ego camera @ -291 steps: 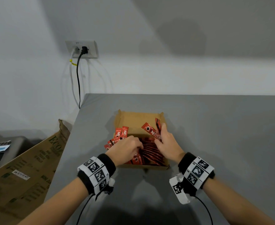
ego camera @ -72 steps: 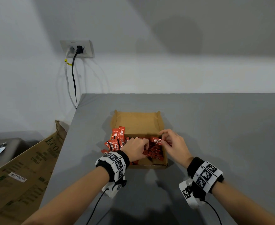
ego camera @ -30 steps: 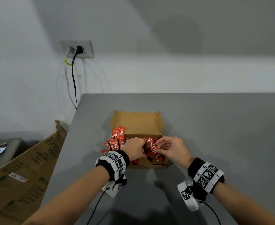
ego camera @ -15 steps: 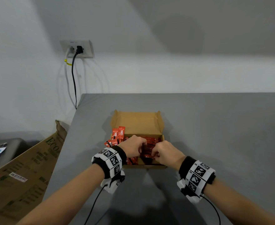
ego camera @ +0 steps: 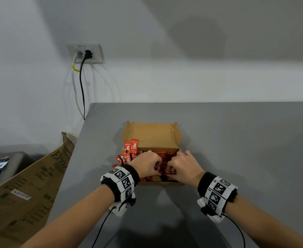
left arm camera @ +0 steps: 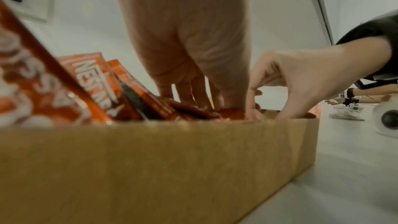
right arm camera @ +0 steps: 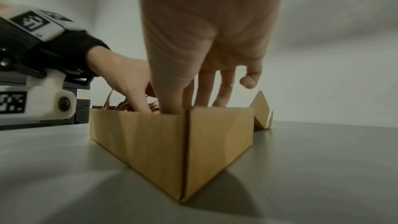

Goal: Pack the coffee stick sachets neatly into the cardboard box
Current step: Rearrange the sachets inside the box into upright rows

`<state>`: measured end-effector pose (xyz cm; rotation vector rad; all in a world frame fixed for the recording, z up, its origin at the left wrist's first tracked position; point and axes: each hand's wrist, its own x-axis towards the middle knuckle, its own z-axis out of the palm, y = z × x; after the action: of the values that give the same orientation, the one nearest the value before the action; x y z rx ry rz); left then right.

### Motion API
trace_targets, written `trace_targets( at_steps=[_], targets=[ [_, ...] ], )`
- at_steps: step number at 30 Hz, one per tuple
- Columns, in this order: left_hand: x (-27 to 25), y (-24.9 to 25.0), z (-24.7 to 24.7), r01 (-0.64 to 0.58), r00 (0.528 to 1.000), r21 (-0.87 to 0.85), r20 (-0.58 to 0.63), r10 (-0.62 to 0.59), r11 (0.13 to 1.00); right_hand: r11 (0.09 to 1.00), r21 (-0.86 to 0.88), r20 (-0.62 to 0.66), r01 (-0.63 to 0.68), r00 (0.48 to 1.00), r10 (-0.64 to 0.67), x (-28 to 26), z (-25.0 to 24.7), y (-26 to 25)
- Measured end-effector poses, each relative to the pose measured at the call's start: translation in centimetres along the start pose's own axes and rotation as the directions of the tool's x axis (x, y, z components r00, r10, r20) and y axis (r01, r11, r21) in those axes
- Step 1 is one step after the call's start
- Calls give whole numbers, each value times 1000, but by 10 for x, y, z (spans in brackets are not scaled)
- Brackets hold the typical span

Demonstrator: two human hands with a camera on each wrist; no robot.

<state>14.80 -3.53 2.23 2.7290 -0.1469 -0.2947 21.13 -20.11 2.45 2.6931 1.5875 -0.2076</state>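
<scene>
Sachets (ego camera: 166, 155), red, foil, white-lettered

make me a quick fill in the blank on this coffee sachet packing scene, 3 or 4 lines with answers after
1. The red coffee stick sachets lie in a brown ____ box.
2. Both the left hand and the right hand reach into the box from its ____ side.
3. A few upright sachets stick up at the box's ____ side.
4. The box stands on a ____ table.

Missing words: cardboard; near; left; grey
</scene>
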Motion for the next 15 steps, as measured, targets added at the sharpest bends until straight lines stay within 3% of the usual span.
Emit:
trace_targets(
  at_steps=[15],
  targets=[
    [2, 4, 2, -34, 999, 71, 29, 32, 997, 996, 2, 6, -90, 996, 90, -4, -1, 1]
  ],
)
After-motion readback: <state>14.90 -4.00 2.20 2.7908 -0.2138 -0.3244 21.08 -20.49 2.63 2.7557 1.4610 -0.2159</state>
